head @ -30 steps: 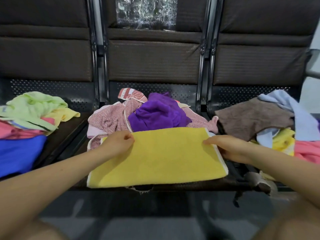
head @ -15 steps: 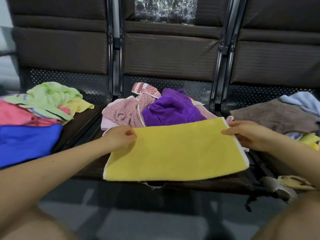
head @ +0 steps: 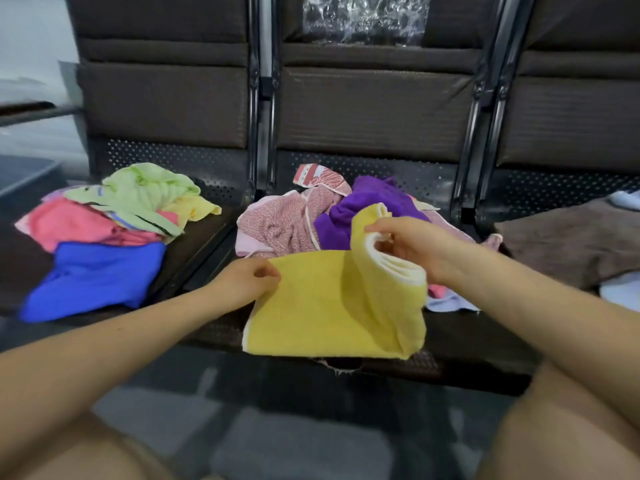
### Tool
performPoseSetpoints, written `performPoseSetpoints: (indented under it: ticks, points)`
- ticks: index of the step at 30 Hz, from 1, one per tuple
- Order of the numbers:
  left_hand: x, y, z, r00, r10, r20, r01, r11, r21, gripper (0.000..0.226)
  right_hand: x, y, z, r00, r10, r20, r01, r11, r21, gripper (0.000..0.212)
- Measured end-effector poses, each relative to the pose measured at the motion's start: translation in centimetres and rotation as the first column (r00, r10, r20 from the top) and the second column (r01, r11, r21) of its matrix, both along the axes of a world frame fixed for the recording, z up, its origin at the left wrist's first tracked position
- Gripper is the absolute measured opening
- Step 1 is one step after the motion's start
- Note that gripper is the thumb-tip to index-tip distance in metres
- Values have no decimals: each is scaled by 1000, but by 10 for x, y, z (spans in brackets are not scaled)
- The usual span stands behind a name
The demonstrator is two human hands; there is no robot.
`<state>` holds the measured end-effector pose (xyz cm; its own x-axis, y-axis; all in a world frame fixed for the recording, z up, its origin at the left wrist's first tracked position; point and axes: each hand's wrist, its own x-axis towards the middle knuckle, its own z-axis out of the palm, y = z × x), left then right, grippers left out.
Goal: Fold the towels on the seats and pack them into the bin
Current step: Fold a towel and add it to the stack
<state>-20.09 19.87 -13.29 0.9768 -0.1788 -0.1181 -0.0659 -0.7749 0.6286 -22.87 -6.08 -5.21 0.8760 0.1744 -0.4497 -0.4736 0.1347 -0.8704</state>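
Centrally, a soft yellow terry towel with a white trim is spread on the front of the dark perforated metal middle seat, its long axis running left to right and its near edge lying along the seat's front lip. Its left portion lies flat, while its right end is lifted and curled over toward the left in a loose roll, so that the pale underside and white hem are shown. The far left corner is pinched by the left hand, whose fingers are curled onto the cloth with the forearm reaching in from the lower left. The raised right end is gripped by the right hand, thumb and fingers closed on the fold, the wrist held above the seat. Behind the yellow towel a crumpled purple fleece towel and a pink speckled towel are heaped. On the left seat a rumpled blue towel, a pink towel and a light green towel are piled, and a flat brown plush towel is seen on the right seat
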Motion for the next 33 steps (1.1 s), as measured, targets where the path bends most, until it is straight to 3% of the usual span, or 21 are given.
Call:
performPoseSetpoints:
  ticks: [2,5,7,9,12,15,17,20,23,25,26,28,30,32,33]
  points:
    - [-4,-7,5,993,108,-43,-114,974,-195,23,7,26,-3,1000,0,12,-1,998,61,20]
    - [-6,-24,13,925,243,-291,-356,821,-446,33,11,53,-9,988,152,-40,-149,986,69,15]
    - [-7,-33,14,893,234,-383,-416,754,-508,46,14,57,-17,975,221,-38,-223,974,-42,25]
    - [-9,-36,11,891,210,-403,-403,775,-487,61,19,54,-17,980,196,40,-185,964,-191,27]
    - [-8,-39,8,910,121,-398,-302,850,-431,46,23,30,-14,985,97,146,-40,935,-352,21]
    - [-3,-40,12,920,184,-346,-343,804,-485,32,23,-1,-19,963,115,242,49,813,-580,12]
    - [-5,-35,20,930,242,-277,-355,787,-505,24,21,-14,-25,971,168,171,-15,754,-656,20]
    - [-10,-19,18,954,258,-150,-295,895,-334,31,14,-13,-36,945,322,-61,-273,670,-690,42]
    - [-20,-9,7,983,155,-95,-150,987,61,50,5,0,-47,892,416,-177,-412,588,-696,54]
    - [-24,-8,5,982,166,-92,-155,981,119,56,4,8,-54,895,421,-149,-404,623,-669,52]
    - [-26,-8,6,979,180,-95,-173,982,74,55,4,12,-57,904,411,-120,-388,667,-636,50]
    - [-27,-8,10,952,228,-202,-261,952,-157,46,6,17,-62,938,343,-54,-316,780,-540,43]
    - [-27,-4,14,885,251,-392,-412,814,-409,37,3,25,-59,967,255,4,-231,883,-408,36]
    - [-31,-1,20,811,191,-553,-521,666,-534,34,-1,34,-55,980,189,63,-159,935,-316,30]
    - [-34,3,23,792,133,-596,-528,640,-559,35,-3,41,-51,980,170,101,-133,946,-297,27]
